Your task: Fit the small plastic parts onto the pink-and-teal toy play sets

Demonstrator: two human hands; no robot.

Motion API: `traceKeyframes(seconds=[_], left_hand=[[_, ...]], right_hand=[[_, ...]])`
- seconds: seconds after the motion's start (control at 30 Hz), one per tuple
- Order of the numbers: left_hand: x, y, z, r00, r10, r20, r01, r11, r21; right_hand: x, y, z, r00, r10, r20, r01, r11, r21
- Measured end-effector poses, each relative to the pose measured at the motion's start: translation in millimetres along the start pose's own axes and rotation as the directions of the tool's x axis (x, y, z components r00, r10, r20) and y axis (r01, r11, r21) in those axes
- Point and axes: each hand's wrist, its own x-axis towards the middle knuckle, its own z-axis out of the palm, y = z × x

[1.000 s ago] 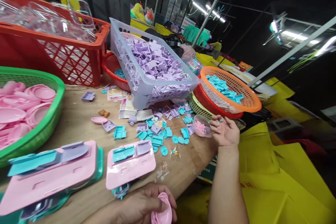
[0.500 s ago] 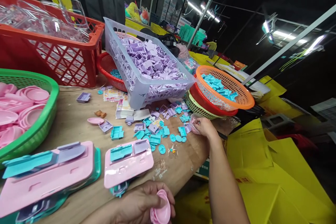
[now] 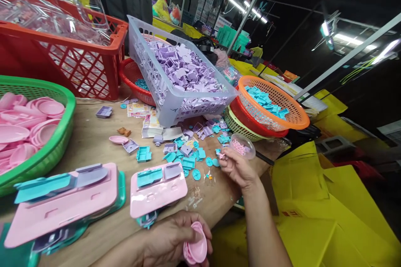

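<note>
Low at the front, my left hand [image 3: 171,233] is closed round a small stack of pink oval plastic shells [image 3: 198,245]. My right hand [image 3: 238,170] pinches a tiny pink plastic piece [image 3: 222,156] above the table's right edge. Just behind those fingers stands a round clear tub [image 3: 250,150] of small pink pieces [image 3: 238,147]. Turquoise discs [image 3: 209,161] and turquoise and lilac box-shaped parts [image 3: 188,163] lie scattered left of my right hand. A pink panel [image 3: 158,194] with a turquoise and a lilac part on top rests behind my left hand.
A green basket [image 3: 62,133] of pink parts and a red crate [image 3: 103,62] of clear plastic stand left. A tilted pale crate [image 3: 169,108] of lilac parts is in the middle. An orange basket [image 3: 296,119] of turquoise parts sits right, above yellow sheeting [image 3: 313,233].
My right hand has come out of the clear tub and moved left and slightly down, with a tiny pink piece between its fingertips. My left hand keeps the pink shells.
</note>
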Motion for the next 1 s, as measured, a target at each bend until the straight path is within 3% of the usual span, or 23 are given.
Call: traceKeyframes(seconds=[0.13, 0.33, 0.43, 0.77, 0.87, 1.0], left_hand=[[0, 0, -1.8, 1.0, 0.005, 0.026, -0.005, 1.0, 0.004], [-2, 2, -1.8, 0.999, -0.009, 0.043, 0.008, 1.0, 0.017], [-3, 2, -1.2, 0.999, -0.011, 0.041, 0.01, 1.0, 0.024], [-2, 2, -2.0, 0.999, -0.01, 0.042, 0.009, 1.0, 0.026], [-3, 3, -1.5, 0.999, -0.009, 0.031, 0.008, 0.999, 0.031], [-3, 2, -1.6, 0.999, -0.011, 0.034, 0.01, 1.0, 0.03]], right_hand=[[-15, 34, 31, 0.954, 0.205, 0.221, -0.223, 0.973, 0.06], [-35, 40, 39, 0.93, 0.309, 0.199, -0.257, 0.933, -0.251], [-41, 34, 35, 0.924, 0.301, 0.235, -0.212, 0.916, -0.341], [-38, 33, 27, 0.926, 0.289, 0.245, -0.197, 0.919, -0.34], [-40, 33, 33, 0.948, 0.228, 0.22, -0.137, 0.921, -0.364], [-42, 39, 43, 0.974, 0.045, 0.223, 0.04, 0.931, -0.363]])
